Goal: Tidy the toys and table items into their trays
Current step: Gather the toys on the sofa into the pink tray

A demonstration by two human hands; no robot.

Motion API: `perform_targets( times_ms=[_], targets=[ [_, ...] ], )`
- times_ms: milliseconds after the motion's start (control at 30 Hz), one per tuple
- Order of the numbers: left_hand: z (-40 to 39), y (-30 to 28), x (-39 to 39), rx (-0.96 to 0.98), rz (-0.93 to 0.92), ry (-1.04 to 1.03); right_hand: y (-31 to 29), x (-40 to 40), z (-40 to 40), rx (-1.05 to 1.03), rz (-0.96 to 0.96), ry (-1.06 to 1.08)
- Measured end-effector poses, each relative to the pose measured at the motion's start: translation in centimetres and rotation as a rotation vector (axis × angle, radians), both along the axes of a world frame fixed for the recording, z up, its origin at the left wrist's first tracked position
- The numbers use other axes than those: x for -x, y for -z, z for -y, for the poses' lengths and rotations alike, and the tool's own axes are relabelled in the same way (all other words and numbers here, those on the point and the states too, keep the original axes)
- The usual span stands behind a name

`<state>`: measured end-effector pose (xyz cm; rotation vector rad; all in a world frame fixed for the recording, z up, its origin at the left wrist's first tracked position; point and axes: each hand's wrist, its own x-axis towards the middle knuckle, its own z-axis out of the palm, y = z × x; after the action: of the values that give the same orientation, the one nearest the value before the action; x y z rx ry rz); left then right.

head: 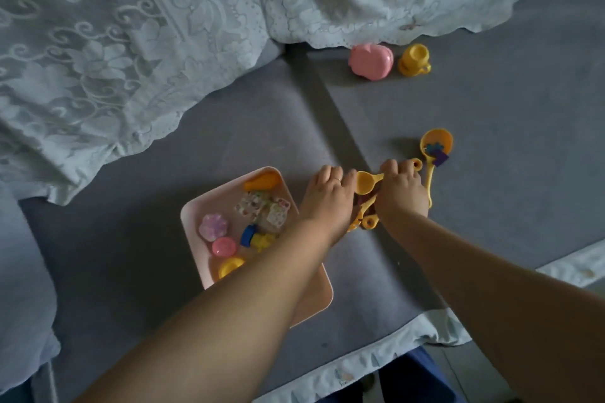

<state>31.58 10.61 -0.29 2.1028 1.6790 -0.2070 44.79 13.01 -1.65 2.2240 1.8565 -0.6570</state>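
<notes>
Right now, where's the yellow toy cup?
In the head view, the yellow toy cup stands far right on the grey surface, just right of the pink toy, near the lace cloth's edge.

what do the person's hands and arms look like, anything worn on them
Both forearms are bare, with no sleeves, watch or bracelet in view. The left hand has a thin ring on one finger. The right hand shows no ring or other jewellery. No gloves on either hand.
</notes>
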Motion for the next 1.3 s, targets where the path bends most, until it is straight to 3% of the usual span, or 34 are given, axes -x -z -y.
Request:
perform_targets(
  times_ms=[367, 567, 767, 933, 1167, 1300],
  targets=[
    [-6.2, 2.4, -6.6, 0.058, -0.173, 0.081, 3.1, -6.6, -2.4, 0.06, -0.067, 0.506],
    [-7.1, 3.6, -7.7, 0.118, -0.221, 0.13, 3.5, -7.1, -2.8, 0.127, -0.132, 0.546],
    [-7.0, 1.4, -6.6, 0.046, -0.132, 0.052, 1.6, -5.5, -3.0, 0.033, -0.111, 0.419],
    [-6.2, -2.4, -1.0, 0.042, 0.006, -0.312, -2.3, 0.5, -2.3, 0.002, -0.179, 0.286],
    [-0.7, -4.9, 6.9, 0.073, 0.052, -0.586, -5.5, 8.2, 1.4, 0.14, -0.361, 0.04],
    [4.4, -4.7, 12.1, 0.11, 0.062, -0.716, -5.7, 13.1, 4.9, 0.23, -0.354, -0.13]
  ],
)
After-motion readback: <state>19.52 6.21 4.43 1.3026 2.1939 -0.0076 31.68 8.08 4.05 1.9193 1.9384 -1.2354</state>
